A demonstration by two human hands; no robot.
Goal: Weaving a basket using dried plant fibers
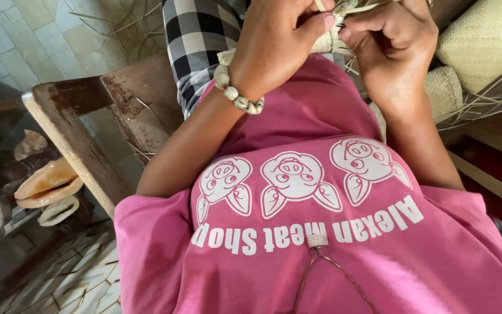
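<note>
My left hand (pixel 280 40) and my right hand (pixel 393 43) meet at the top of the view, both pinched on a small woven piece of pale straw strips (pixel 333 32) held between them. The fingertips hide most of that piece. A shell bead bracelet (pixel 236 93) circles my left wrist. Below the hands lies my pink shirt (pixel 321 232) with white cartoon pig prints, and black-and-white checked cloth (pixel 196 46) covers my lap.
A worn wooden bench (pixel 88 134) runs along the left, with large seashells (pixel 47 189) on the tiled floor beside it. Woven straw mats (pixel 483 40) and loose straw strands (pixel 483 102) lie at the right.
</note>
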